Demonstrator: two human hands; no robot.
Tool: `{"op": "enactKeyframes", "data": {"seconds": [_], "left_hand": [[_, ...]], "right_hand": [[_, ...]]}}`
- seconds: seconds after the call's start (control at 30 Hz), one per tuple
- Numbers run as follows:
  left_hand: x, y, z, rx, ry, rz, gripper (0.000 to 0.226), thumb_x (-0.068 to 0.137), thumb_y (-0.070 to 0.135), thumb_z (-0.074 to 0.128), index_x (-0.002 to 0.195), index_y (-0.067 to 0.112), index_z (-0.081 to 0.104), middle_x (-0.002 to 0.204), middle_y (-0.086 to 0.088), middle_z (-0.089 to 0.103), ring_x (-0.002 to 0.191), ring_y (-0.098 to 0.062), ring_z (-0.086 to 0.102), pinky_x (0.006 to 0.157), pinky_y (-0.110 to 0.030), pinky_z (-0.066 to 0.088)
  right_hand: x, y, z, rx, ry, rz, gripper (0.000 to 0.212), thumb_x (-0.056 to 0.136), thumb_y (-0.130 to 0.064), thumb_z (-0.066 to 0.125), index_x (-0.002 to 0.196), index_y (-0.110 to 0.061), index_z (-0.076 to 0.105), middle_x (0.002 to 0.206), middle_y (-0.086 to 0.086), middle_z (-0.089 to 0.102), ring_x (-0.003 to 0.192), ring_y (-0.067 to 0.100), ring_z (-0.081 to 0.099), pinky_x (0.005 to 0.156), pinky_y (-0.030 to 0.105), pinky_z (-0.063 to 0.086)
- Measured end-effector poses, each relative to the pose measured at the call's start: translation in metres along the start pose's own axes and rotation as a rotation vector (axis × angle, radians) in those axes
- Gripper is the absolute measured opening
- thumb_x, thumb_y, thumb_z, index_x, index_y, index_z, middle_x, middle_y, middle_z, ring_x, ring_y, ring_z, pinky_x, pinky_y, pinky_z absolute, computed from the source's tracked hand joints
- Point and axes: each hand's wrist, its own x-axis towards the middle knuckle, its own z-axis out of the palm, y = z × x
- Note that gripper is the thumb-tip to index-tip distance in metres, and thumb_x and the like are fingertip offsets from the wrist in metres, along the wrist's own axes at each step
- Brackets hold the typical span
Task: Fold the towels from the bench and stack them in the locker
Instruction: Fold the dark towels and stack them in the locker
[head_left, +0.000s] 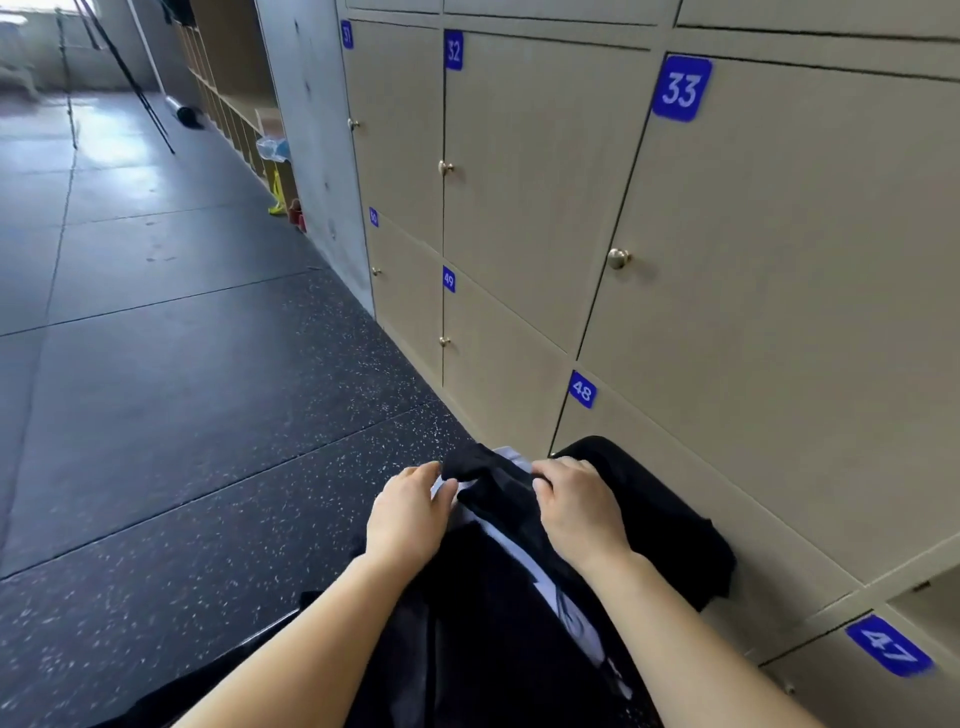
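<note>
A pile of black towels (670, 525) lies low in the view beside the lockers, with a pale grey-white cloth (524, 551) showing between the dark layers. My left hand (408, 512) pinches the pale edge and a black fold at the pile's far end. My right hand (579, 506) grips the black cloth next to it, fingers curled over the fold. The bench under the pile is hidden by the cloth. A locker with its door open (930, 597) shows at the right edge, just above plate 47 (889, 645).
Beige locker doors numbered 33 (680, 88), 32, 48 (582, 389) and 49, with brass knobs, run along the right. Dark speckled rubber floor (182, 415) stretches to the left. Far back stand open wooden shelves, a tripod (130, 78) and a yellow item on the floor.
</note>
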Motion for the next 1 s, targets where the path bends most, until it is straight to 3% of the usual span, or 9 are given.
{"op": "enactKeyframes", "data": {"seconds": [0.13, 0.23, 0.4, 0.47, 0.6, 0.7, 0.77, 0.9, 1.0], "left_hand": [[0.039, 0.002, 0.018, 0.001, -0.085, -0.104, 0.037, 0.103, 0.033, 0.041, 0.131, 0.012, 0.054, 0.133, -0.011, 0.056, 0.124, -0.03, 0.051, 0.102, -0.037, 0.04], [0.058, -0.007, 0.034, -0.011, -0.141, -0.1, 0.02, 0.098, 0.02, 0.041, 0.101, 0.013, 0.059, 0.115, -0.011, 0.065, 0.11, -0.032, 0.058, 0.093, -0.04, 0.047], [0.067, -0.012, 0.04, -0.178, -0.103, -0.075, 0.012, 0.093, 0.009, 0.055, 0.097, 0.019, 0.06, 0.091, 0.003, 0.068, 0.089, -0.017, 0.064, 0.079, -0.026, 0.046], [0.069, -0.011, 0.036, -0.26, -0.04, -0.051, 0.016, 0.091, 0.008, 0.06, 0.085, 0.023, 0.056, 0.081, 0.006, 0.066, 0.081, -0.018, 0.063, 0.077, -0.029, 0.047], [0.067, -0.002, 0.015, -0.44, 0.049, -0.003, 0.019, 0.09, 0.007, 0.062, 0.077, 0.021, 0.059, 0.072, 0.006, 0.066, 0.065, -0.008, 0.057, 0.068, -0.026, 0.047], [0.061, 0.017, -0.011, -0.553, 0.073, 0.063, 0.018, 0.092, 0.006, 0.061, 0.08, 0.02, 0.059, 0.071, 0.008, 0.063, 0.059, 0.001, 0.052, 0.063, -0.016, 0.042], [0.053, 0.031, -0.03, -0.598, 0.085, 0.102, 0.015, 0.093, 0.006, 0.06, 0.084, 0.018, 0.058, 0.072, 0.004, 0.061, 0.06, -0.004, 0.05, 0.061, -0.017, 0.041], [0.029, 0.058, -0.066, -0.679, 0.093, 0.159, 0.012, 0.093, 0.001, 0.06, 0.101, 0.009, 0.061, 0.077, -0.007, 0.058, 0.066, -0.012, 0.051, 0.059, -0.011, 0.042], [0.006, 0.076, -0.092, -0.685, 0.102, 0.231, 0.019, 0.093, 0.003, 0.062, 0.11, 0.012, 0.062, 0.071, 0.003, 0.055, 0.062, 0.0, 0.052, 0.062, -0.007, 0.043]], "right_hand": [[0.038, 0.001, 0.016, -0.012, -0.072, -0.044, 0.031, 0.1, -0.019, 0.037, 0.122, -0.014, 0.06, 0.116, 0.004, 0.062, 0.109, 0.024, 0.051, 0.09, 0.032, 0.042], [0.059, 0.0, 0.033, -0.052, -0.198, -0.011, 0.035, 0.101, -0.019, 0.034, 0.129, -0.013, 0.055, 0.125, 0.007, 0.06, 0.117, 0.027, 0.048, 0.096, 0.035, 0.041], [0.074, -0.005, 0.042, -0.068, -0.379, 0.114, 0.033, 0.102, -0.022, 0.029, 0.125, -0.007, 0.047, 0.129, 0.013, 0.055, 0.123, 0.032, 0.042, 0.098, 0.038, 0.035], [0.077, -0.004, 0.042, -0.033, -0.327, 0.108, 0.026, 0.101, -0.021, 0.033, 0.118, -0.009, 0.048, 0.126, 0.013, 0.056, 0.122, 0.032, 0.043, 0.097, 0.038, 0.036], [0.082, -0.005, 0.035, 0.285, -0.104, 0.103, 0.042, 0.092, -0.012, 0.048, 0.134, -0.011, 0.052, 0.128, 0.007, 0.061, 0.122, 0.026, 0.051, 0.104, 0.038, 0.041], [0.077, -0.017, 0.009, 0.627, -0.022, 0.139, 0.024, 0.087, -0.004, 0.054, 0.102, -0.011, 0.071, 0.097, 0.003, 0.073, 0.095, 0.022, 0.067, 0.088, 0.039, 0.053], [0.069, -0.025, -0.011, 0.763, 0.028, 0.146, 0.016, 0.087, -0.003, 0.057, 0.088, -0.01, 0.073, 0.084, 0.006, 0.074, 0.085, 0.026, 0.069, 0.083, 0.042, 0.056], [0.044, -0.039, -0.051, 0.892, 0.091, 0.144, 0.021, 0.088, -0.004, 0.06, 0.076, -0.017, 0.071, 0.07, -0.003, 0.071, 0.068, 0.014, 0.065, 0.069, 0.034, 0.053], [0.018, -0.046, -0.083, 0.969, 0.134, 0.147, 0.022, 0.088, -0.001, 0.059, 0.076, -0.015, 0.071, 0.072, 0.001, 0.071, 0.069, 0.014, 0.063, 0.07, 0.032, 0.051]]}}
